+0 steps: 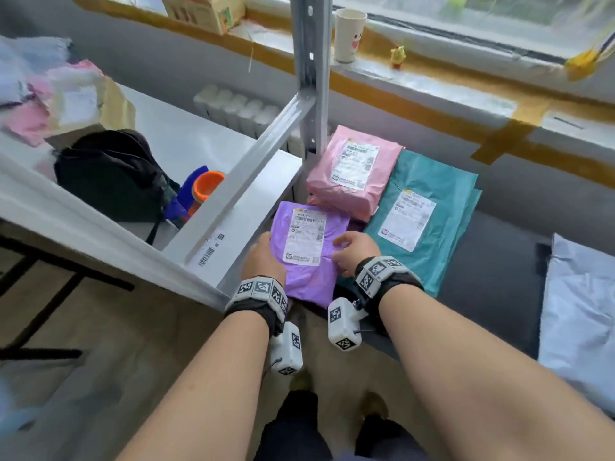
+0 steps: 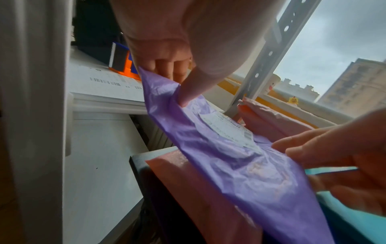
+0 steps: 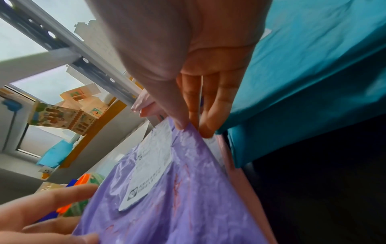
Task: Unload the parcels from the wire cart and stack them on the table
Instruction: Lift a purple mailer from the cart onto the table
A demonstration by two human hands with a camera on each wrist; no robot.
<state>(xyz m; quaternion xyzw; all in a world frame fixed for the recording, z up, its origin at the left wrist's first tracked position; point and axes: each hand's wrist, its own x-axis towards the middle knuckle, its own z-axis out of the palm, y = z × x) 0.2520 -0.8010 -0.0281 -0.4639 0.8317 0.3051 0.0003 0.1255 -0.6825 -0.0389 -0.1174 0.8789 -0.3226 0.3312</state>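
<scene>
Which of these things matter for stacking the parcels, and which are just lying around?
In the job: purple parcel, held by left hand and right hand; pink parcel; teal parcel.
Lying about: black bag, paper cup, tape dispenser.

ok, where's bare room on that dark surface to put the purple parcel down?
Free: dark strip between teal parcel and white parcel. Crowded: left end by the shelf post, where the pink parcel and teal one lie. Both hands grip the purple parcel.
</scene>
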